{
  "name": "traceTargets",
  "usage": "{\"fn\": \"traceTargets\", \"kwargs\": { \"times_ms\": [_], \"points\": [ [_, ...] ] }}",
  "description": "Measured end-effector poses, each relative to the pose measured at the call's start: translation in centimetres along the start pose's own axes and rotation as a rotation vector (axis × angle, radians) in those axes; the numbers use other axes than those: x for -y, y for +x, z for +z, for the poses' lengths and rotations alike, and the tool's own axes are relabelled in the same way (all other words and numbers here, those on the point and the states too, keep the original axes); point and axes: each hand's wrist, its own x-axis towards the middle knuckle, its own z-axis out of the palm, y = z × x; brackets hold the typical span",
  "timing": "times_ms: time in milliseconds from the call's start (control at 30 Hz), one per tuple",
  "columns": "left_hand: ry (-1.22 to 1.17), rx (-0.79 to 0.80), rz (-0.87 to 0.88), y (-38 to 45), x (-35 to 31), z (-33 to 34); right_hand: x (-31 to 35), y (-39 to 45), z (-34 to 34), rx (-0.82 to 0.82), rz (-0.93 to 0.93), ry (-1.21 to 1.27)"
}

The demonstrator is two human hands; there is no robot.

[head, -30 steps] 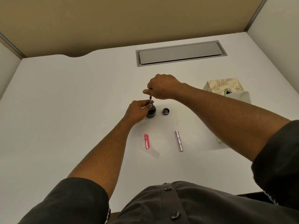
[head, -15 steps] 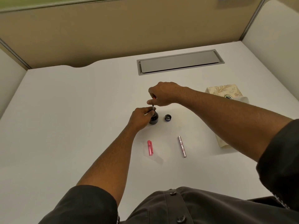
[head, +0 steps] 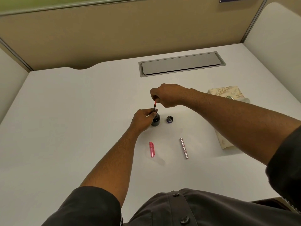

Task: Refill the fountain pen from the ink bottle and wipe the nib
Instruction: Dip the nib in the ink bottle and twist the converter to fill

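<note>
Right hand [head: 169, 97] now lifts pen [head: 155, 106] higher, pinched, frame centre | left hand [head: 143, 119] clamped on ink bottle [head: 156, 121] | cap [head: 169, 119] just right.

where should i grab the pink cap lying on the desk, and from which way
Take the pink cap across its middle, thumb and finger on its two long sides, coming straight down from above. It lies flat on the desk, its length running roughly away from you, with bare surface on both sides. The pen barrel lies well off to its right, so nothing seems to crowd the grip.
</note>
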Motion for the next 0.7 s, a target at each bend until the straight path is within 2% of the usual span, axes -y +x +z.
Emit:
{"fn": "traceTargets", "kwargs": {
  "times_ms": [400,700],
  "points": [
    [-0.017,-0.007,0.002,-0.14,0.12,-0.01,0.33,-0.08,0.04,-0.019,-0.021,-0.088],
    [-0.018,-0.010,0.001,-0.25,-0.17,-0.02,0.69,0.18,0.06,-0.011,0.045,-0.154]
  ]
}}
